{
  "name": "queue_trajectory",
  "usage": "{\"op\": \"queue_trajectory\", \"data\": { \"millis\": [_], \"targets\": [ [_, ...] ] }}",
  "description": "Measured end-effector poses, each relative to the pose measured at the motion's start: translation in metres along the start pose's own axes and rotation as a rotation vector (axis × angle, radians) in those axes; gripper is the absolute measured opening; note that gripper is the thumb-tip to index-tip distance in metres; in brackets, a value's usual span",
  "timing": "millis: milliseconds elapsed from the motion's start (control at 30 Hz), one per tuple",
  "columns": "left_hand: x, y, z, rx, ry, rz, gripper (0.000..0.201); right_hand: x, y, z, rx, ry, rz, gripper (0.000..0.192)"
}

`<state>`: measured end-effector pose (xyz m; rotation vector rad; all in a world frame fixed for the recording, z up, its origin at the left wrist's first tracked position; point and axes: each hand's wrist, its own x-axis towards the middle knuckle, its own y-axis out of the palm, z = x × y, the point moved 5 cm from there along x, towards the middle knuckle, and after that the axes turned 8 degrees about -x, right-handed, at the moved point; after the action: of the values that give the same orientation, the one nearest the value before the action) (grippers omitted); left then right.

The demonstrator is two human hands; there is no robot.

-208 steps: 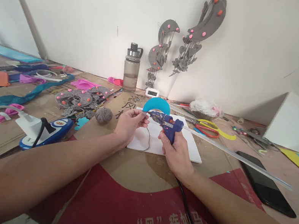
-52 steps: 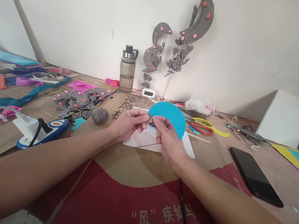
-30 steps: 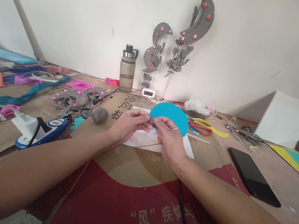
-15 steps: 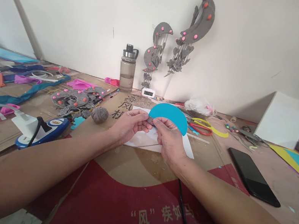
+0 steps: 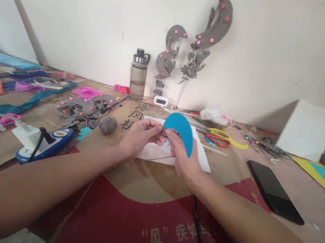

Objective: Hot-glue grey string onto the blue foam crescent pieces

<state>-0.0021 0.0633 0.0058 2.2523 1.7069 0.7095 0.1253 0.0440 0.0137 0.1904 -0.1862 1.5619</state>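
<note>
A blue crescent-shaped sheet (image 5: 181, 130) is held up between my hands, its wide curve rising above my right hand (image 5: 187, 159). Grey yarn (image 5: 163, 130) shows at the tip of the crescent, where my fingertips meet. My left hand (image 5: 141, 135) pinches at this tip from the left, fingers curled. From the right, my right thumb and fingers are closed on the same end. Below both hands lies a white sheet of paper (image 5: 156, 154), with a strand of yarn across it. A ball of grey yarn (image 5: 108, 125) rests left of my left hand.
Scissors (image 5: 222, 138) with red and yellow handles lie behind the paper. A phone (image 5: 276, 191) is at the right, a power strip (image 5: 46, 145) at the left. A bottle (image 5: 138, 75) and small clock (image 5: 161, 101) stand near the wall, where grey crescent hangings (image 5: 215, 26) dangle.
The blue crescent has turned, so that its free end now hangs down over the back of my right hand. My hands stay together in almost the same place.
</note>
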Motion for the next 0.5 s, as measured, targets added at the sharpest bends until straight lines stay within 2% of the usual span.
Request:
{"op": "queue_trajectory", "data": {
  "millis": [133, 233, 333, 500],
  "targets": [
    [-0.002, 0.003, -0.003, 0.100, 0.088, 0.000, 0.026, 0.002, 0.001, -0.001, 0.037, 0.037, -0.017, 0.022],
    [-0.003, 0.005, -0.004, 0.203, 0.103, -0.010, 0.025, 0.004, 0.002, -0.001, -0.002, 0.002, 0.001, 0.015],
    [-0.002, 0.003, -0.001, 0.265, 0.073, -0.039, 0.020, 0.002, 0.004, -0.001, -0.063, -0.052, 0.047, 0.017],
    [-0.001, -0.003, 0.008, 0.232, -0.024, -0.103, 0.022, -0.003, 0.003, 0.001, -0.141, -0.094, 0.036, 0.018]
  ]
}}
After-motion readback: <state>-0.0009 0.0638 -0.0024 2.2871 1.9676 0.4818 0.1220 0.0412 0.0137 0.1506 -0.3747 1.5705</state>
